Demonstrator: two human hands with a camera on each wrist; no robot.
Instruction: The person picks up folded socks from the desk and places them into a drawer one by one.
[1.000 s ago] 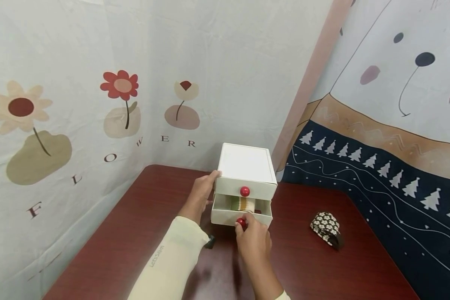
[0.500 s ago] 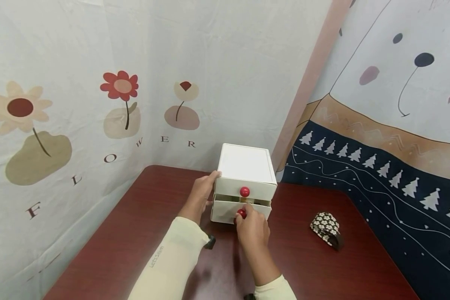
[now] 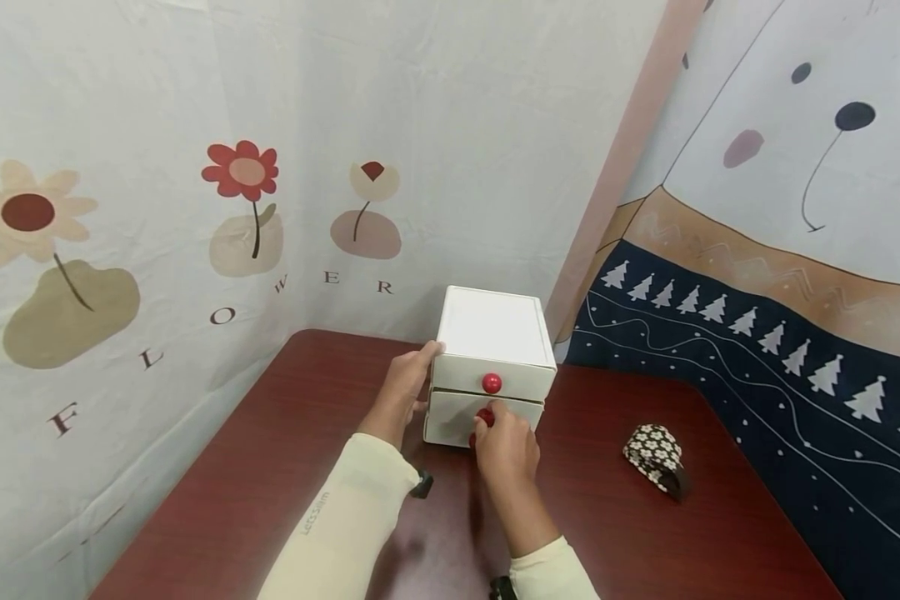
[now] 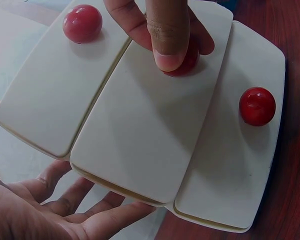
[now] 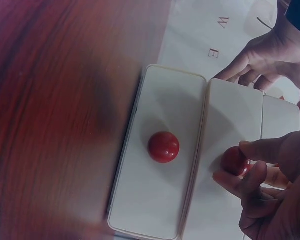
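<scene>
A small white drawer cabinet (image 3: 495, 325) stands on the table, with a round red knob on each drawer front. My right hand (image 3: 508, 450) pinches the knob (image 5: 234, 161) of the middle drawer (image 3: 450, 417) between thumb and fingers. That drawer's front sits about level with the top drawer (image 4: 50, 85). Against the cabinet's left side rests my left hand (image 3: 403, 385), its fingers spread along the wall and its thumb at the upper edge. The wrist views also show the bottom drawer (image 4: 225, 150) with its knob (image 5: 163, 147). The drawers' insides are hidden.
On the right of the dark red table (image 3: 330, 392) lies a black-and-white flower-patterned item (image 3: 654, 457) with a dark end; its kind is unclear. Printed cloth hangs (image 3: 457, 167) behind the table and to its right.
The middle drawer has slid inward from partly pulled out, hiding the green, white and mustard striped item inside. My right hand has moved forward with the knob; my left hand stays against the cabinet.
</scene>
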